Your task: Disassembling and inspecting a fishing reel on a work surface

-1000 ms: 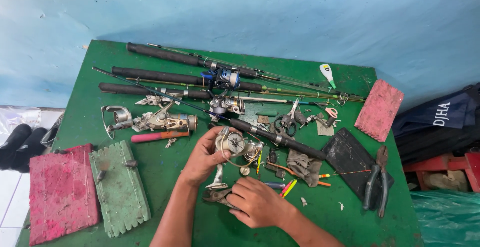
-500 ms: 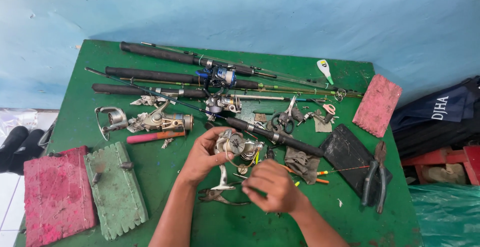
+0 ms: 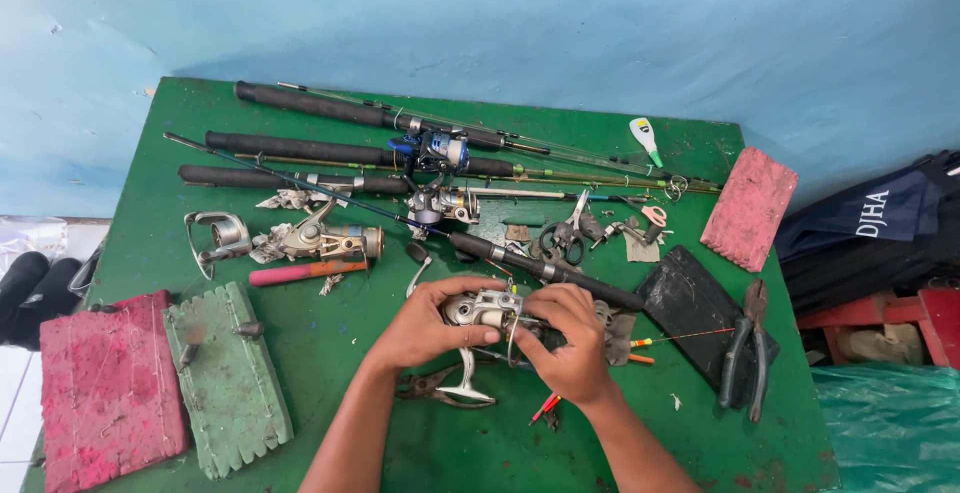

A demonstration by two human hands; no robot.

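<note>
A silver spinning reel (image 3: 484,311) is held over the middle of the green table (image 3: 160,263). My left hand (image 3: 425,323) grips its left side. My right hand (image 3: 570,338) pinches its right side, fingers on the bail wire and spool. The reel's foot and handle (image 3: 466,381) hang down towards the table. Just beyond my hands lies a black rod (image 3: 545,271), running diagonally. Under my hands lie small floats and parts, partly hidden.
Three rods with reels (image 3: 440,148) lie along the far side. A dismantled reel (image 3: 300,241) and an orange handle (image 3: 300,271) lie left. Pink (image 3: 105,393) and green (image 3: 228,378) foam blocks sit front left, black pliers (image 3: 745,348) and a pink block (image 3: 750,208) right. Scissors (image 3: 565,238) lie centre.
My right hand has come up from the table's front to the reel and now holds its right side. The left hand has stayed on the reel.
</note>
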